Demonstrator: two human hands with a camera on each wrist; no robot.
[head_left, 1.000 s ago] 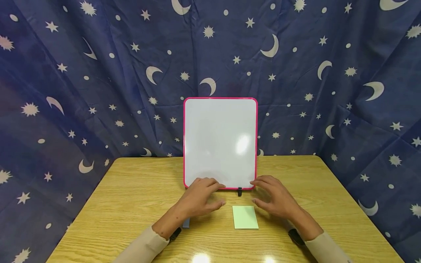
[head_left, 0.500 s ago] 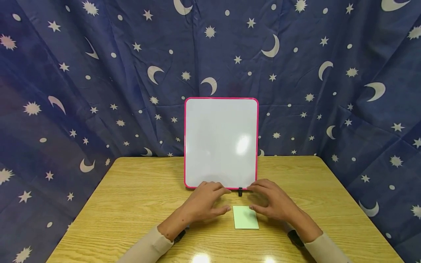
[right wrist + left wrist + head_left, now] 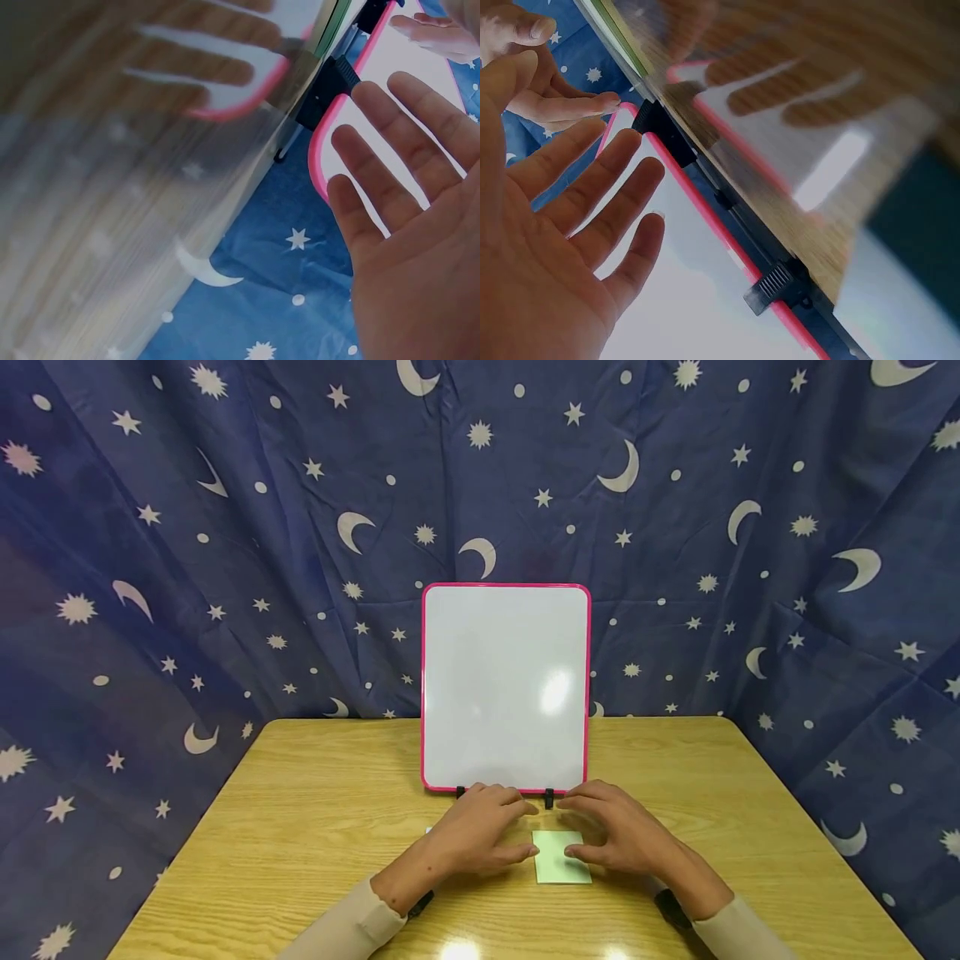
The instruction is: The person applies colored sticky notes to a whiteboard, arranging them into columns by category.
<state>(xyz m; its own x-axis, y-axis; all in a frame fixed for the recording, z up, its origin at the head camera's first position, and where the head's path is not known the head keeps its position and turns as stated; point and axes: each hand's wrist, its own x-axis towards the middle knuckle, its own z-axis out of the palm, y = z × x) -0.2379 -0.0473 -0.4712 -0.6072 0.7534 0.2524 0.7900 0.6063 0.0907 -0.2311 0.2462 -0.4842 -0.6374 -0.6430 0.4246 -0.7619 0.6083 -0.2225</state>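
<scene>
My left hand (image 3: 480, 833) hovers over the table left of a pale green pad of square paper (image 3: 553, 870), fingers loosely spread and holding nothing. From the other side, my right hand (image 3: 630, 833) reaches in with its thumb above the pad's right part; it holds nothing either. The wrist views show both palms, the left (image 3: 547, 247) and the right (image 3: 420, 262), with fingers apart. Behind the hands stands a whiteboard (image 3: 502, 685) with a pink frame, upright in black clips (image 3: 549, 798). A pale thing barely shows beside the left hand, mostly hidden.
The wooden table (image 3: 322, 810) extends to both sides of the hands. A blue curtain (image 3: 300, 568) with moons and stars hangs behind and beside it. In the left wrist view, a blurred dark and pale thing (image 3: 900, 300) lies close at the right edge.
Both hands have drawn closer together and slightly nearer to me, the left moving right, the right moving left. The board's left clip now shows. The green pad has stayed in place.
</scene>
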